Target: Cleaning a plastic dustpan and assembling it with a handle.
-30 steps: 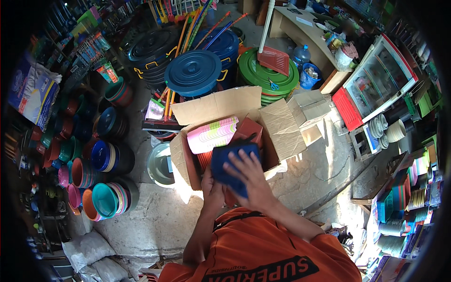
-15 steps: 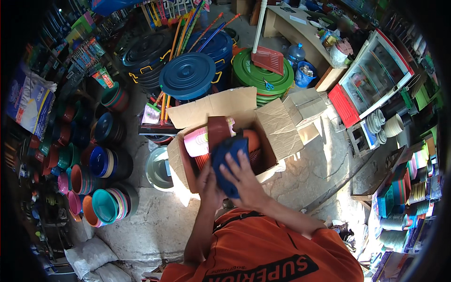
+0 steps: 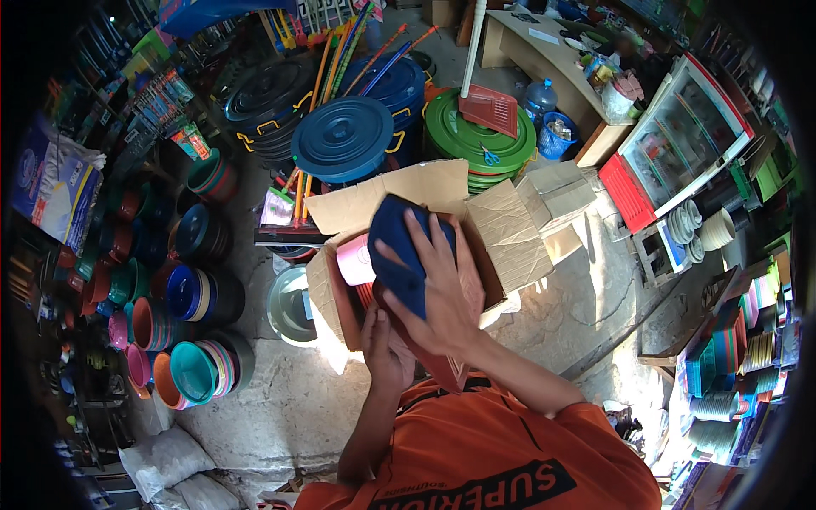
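Observation:
My right hand [image 3: 444, 310] lies spread over a dark blue cloth [image 3: 396, 242], its fingers curved across it. Under the cloth is a flat-sided reddish-brown plastic piece [image 3: 445, 369], perhaps a planter; most of it is hidden. At its lower left edge my left hand [image 3: 387, 355] holds it, thumb and fingers partly covered. Both hands are above the near side of an open cardboard box [image 3: 506, 234]. Inside the box, a pink pot [image 3: 355, 260] shows at the left, with red ribbed plastic just below it.
Beyond the box stand lidded tubs, one with a blue lid [image 3: 342, 136] and one with a green lid [image 3: 480, 132] carrying a red dustpan [image 3: 488, 109]. Stacked basins [image 3: 192, 372] line the left. A grey basin [image 3: 289, 306] sits beside the box. A glass-fronted case [image 3: 680, 140] leans at right.
The cloth and my right hand have moved up and away from me over the box. The reddish-brown piece has tilted, its lower corner now near my shirt.

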Demonstrator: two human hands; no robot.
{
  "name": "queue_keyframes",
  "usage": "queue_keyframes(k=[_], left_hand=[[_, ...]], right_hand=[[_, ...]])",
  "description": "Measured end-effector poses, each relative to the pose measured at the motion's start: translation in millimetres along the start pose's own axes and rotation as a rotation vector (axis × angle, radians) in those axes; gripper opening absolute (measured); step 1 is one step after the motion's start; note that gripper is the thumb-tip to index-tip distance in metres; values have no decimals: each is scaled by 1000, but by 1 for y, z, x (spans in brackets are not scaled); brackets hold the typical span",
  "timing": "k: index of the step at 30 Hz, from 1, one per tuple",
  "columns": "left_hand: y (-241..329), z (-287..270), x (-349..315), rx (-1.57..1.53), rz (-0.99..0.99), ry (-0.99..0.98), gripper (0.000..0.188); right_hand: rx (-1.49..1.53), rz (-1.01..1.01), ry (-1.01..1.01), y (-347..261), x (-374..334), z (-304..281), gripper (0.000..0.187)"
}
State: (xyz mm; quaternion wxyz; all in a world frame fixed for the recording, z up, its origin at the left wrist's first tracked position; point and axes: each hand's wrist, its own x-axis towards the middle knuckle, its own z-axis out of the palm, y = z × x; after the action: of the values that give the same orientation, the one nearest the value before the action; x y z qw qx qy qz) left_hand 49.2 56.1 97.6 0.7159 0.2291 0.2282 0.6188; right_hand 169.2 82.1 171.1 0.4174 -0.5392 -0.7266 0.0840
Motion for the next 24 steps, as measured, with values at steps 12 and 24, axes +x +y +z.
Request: queue_keyframes(k=[12,24], left_hand=[[36,-33,35,-16,290,478,51],[5,-2,18,35,211,295,71]], right_hand=[[-81,-126,-455,52,-108,25,71],[-26,-319,61,24,32,6,62]])
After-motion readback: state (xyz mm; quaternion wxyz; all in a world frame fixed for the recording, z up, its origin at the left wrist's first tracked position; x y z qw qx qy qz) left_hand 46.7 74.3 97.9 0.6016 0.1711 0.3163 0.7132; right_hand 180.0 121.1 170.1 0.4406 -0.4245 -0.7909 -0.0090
